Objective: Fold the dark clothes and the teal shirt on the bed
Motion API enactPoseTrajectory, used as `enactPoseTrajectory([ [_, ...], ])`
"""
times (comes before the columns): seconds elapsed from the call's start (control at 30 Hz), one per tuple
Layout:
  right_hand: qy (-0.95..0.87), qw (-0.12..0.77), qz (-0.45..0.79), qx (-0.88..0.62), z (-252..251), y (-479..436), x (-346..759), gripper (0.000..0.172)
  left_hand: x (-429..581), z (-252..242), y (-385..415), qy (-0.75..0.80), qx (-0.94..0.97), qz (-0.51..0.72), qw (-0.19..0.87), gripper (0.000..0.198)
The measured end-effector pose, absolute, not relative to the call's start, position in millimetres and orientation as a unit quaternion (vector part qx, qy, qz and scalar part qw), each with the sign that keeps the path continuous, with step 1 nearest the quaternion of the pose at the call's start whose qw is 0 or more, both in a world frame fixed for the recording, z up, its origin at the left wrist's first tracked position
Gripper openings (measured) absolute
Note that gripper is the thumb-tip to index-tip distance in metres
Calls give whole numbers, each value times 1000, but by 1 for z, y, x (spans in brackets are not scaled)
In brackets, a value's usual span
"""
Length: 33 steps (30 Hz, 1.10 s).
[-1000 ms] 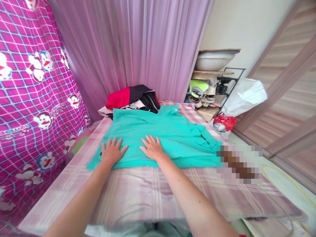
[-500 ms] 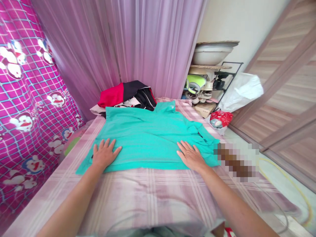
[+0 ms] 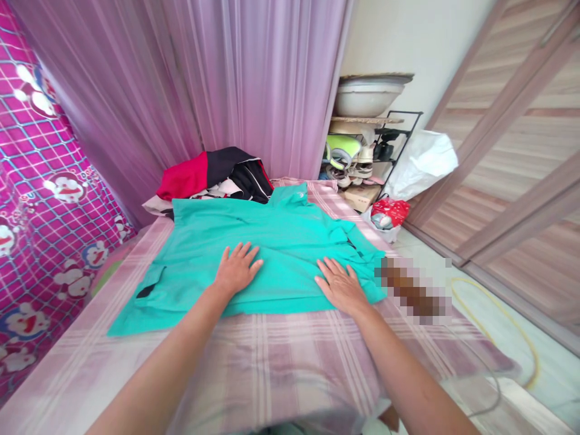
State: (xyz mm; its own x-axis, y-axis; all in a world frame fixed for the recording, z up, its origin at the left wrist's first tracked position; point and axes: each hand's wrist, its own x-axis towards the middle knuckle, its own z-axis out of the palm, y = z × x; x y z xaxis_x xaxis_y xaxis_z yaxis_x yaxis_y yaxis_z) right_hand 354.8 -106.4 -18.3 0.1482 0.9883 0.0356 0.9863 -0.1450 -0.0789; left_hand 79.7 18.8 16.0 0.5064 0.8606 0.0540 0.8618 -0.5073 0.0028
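Note:
A turquoise garment [image 3: 272,232], which looks like a shirt, lies spread on a bed or table covered with a pink plaid cloth [image 3: 281,368]. My left hand [image 3: 237,267] rests flat on its middle, fingers spread. Farther right, my right hand [image 3: 341,285] also lies flat on the fabric with its fingers stretched out. Small creases run across the cloth between and above the hands. At the garment's left end a dark patch [image 3: 145,291] shows at a slit or opening. Neither hand grasps anything.
Behind the garment sits a heap of red, black and white clothes [image 3: 222,175] against a purple curtain [image 3: 254,84]. A rack of shoes [image 3: 357,163] with basins [image 3: 369,99] stands at the back right. A pink patterned curtain [image 3: 58,241] hangs at left. Wooden doors [image 3: 512,151] line the right.
My left hand has slid right, from the garment's left end to its middle, uncovering the dark patch. My right hand stays at about the same place on the fabric. The view has turned slightly right.

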Motion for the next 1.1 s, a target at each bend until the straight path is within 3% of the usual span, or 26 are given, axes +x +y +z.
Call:
enactPoseTrajectory([
  [0.27, -640, 48, 49, -765, -3, -99, 349, 60, 81, -8, 26, -517, -855, -28, -2, 63],
  [0.5, -702, 169, -45, -690, 30, -69, 309, 58, 82, -9, 24, -514, -857, -33, 5, 64],
  [0.7, -709, 58, 43, -701, -10, -64, 304, 61, 81, -10, 22, -515, -856, -41, -3, 64],
  [0.93, -702, 54, 35, -709, -17, -64, 307, 61, 82, -3, 15, -515, -856, -38, -21, 63],
  [1.1, -704, 56, 27, -707, -21, -63, 308, 60, 41, 23, 6, -536, -832, -115, 77, 57],
])
